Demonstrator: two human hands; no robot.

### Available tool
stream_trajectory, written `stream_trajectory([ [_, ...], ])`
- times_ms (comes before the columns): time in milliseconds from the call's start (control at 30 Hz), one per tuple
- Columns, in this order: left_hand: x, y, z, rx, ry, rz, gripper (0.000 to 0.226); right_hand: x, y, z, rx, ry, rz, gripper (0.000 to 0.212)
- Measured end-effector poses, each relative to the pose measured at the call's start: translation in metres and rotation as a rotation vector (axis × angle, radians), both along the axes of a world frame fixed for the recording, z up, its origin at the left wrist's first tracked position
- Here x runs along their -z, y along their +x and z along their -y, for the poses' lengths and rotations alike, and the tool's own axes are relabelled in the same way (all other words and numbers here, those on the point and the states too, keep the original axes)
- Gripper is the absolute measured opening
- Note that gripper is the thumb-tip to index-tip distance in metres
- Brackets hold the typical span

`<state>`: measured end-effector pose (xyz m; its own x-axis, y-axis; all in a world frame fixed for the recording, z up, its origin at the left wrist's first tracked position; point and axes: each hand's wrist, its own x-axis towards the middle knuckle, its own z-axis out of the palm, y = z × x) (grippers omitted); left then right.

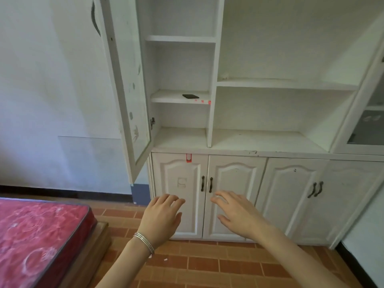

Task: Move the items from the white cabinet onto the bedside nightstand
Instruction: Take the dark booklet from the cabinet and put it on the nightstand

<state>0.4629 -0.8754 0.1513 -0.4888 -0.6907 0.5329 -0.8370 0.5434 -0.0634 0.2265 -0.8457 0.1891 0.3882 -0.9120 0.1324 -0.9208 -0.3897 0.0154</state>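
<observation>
- Head view: I see a small flat black rectangular item (pixel 190 96) lying on a narrow shelf of the tall white wooden cabinet (pixel 270 140), beside its open glazed door (pixel 126 90).
- Left hand (pixel 161 217) and right hand (pixel 236 215): fingers spread, holding nothing, held in front of the lower doors.
- Red patterned mattress (pixel 31 235) at lower left.

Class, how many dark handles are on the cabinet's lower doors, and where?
4. First handle and second handle flank the left door gap; third handle and fourth handle flank the right gap. More may lie beyond the frame.
</observation>
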Motion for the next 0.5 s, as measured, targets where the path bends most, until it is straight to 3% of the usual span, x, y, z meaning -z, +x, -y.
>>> stream_trajectory([
  [200,-0.003,-0.043,0.079,0.028,-0.015,0.009,0.043,-0.006,-0.044,0.081,-0.023,-0.004,-0.014,0.051],
  [500,-0.060,-0.104,0.210,-0.039,-0.102,-0.070,0.040,-0.054,-0.096,0.226,-0.124,-0.155,-0.066,0.050],
])
